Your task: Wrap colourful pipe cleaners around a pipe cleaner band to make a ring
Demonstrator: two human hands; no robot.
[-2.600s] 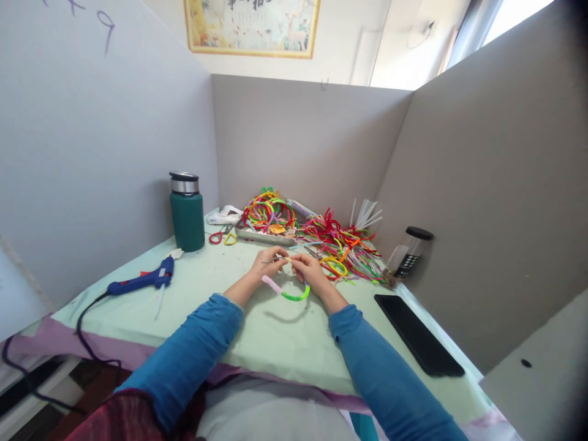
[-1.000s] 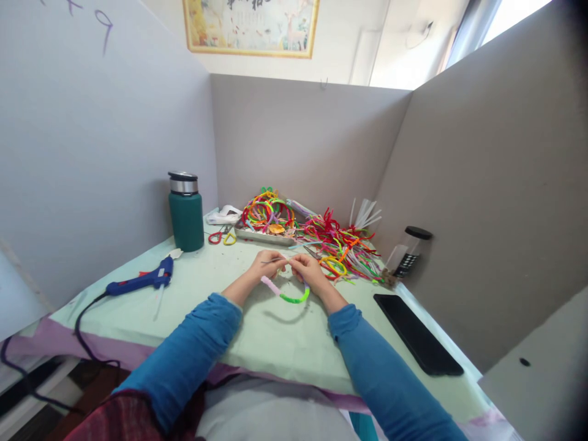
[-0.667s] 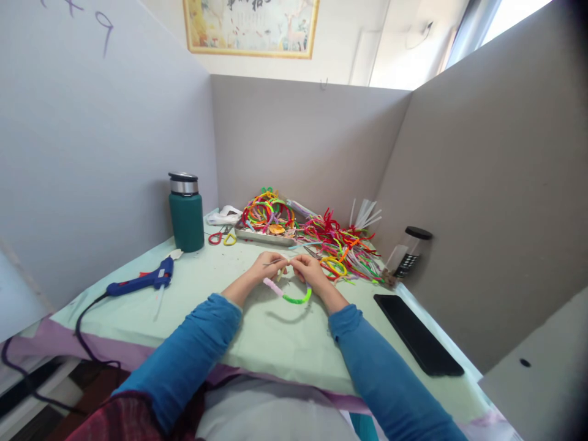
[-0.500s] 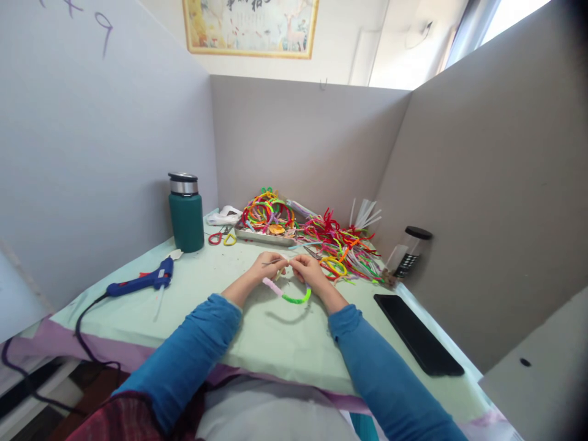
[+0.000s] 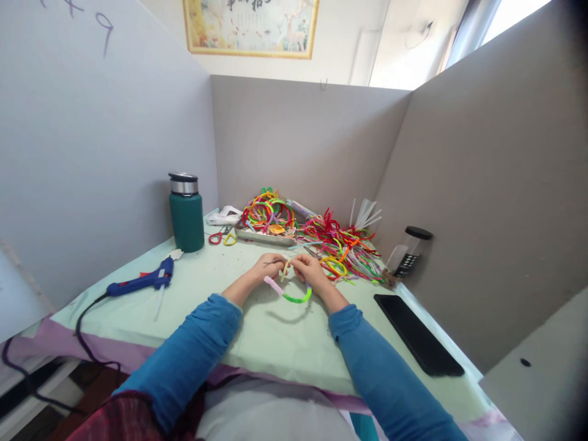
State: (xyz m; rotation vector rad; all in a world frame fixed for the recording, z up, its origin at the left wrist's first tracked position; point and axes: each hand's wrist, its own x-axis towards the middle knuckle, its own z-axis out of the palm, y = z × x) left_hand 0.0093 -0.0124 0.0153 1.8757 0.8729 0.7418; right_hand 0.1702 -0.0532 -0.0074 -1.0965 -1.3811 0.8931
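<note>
From here I can see the curved fuzzy strip (image 5: 296,299), pink at its free end, then green going to bright lime, with a bit of purple up by the right hand (image 5: 307,269). It hangs in an open arc just below the two hands, over the table, its shadow on the cloth beneath. A thin pale-yellow strip (image 5: 285,270) stands between the fingertips.

The right hand is nearly closed, thumb and finger pinched on the work — the purple end of the arc goes up under it. The left hand (image 5: 270,267) is curled too, with a slim dark metal tool (image 5: 274,261) held in its fingers; I can't tell whether it also grips the yellow strip.

The table (image 5: 193,306) wears a pale green cloth. Out to the left of the left hand lies a blue glue gun (image 5: 142,282), and beyond it stands a green bottle (image 5: 186,222). Past the hands there's a metal tray (image 5: 265,237) heaped with bright loops, and a tangle of coloured stems (image 5: 342,242) beside it. Right of the right hand lies a black phone (image 5: 418,334) — grey partitions (image 5: 303,135) rise around it all.
</note>
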